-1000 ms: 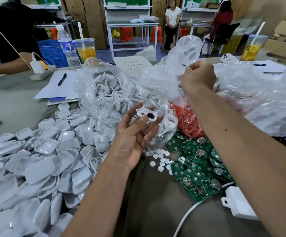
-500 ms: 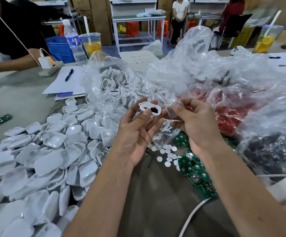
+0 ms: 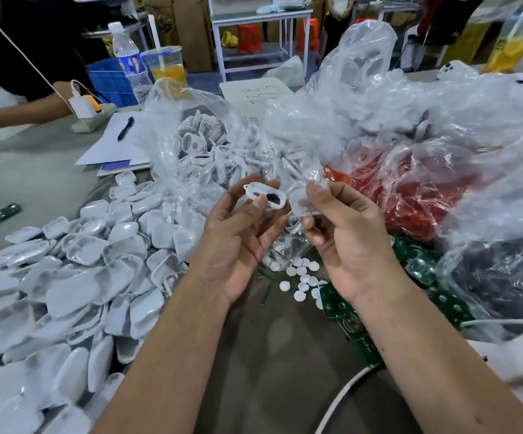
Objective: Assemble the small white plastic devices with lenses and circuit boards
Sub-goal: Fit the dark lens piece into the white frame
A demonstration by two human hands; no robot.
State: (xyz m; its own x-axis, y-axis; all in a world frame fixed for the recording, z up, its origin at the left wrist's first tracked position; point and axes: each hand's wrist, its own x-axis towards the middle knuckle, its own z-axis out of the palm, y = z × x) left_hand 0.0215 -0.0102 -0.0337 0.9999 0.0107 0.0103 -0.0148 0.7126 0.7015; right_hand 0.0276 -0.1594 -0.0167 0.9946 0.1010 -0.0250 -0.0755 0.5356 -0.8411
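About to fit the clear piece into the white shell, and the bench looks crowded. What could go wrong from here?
1. The clear piece is only pinched at the right hand's fingertips; it could slip among the white discs below.
2. The white shell rests on the left hand's fingertips, so pressing could tip it.
3. The right forearm lies over the circuit boards and may drag them.
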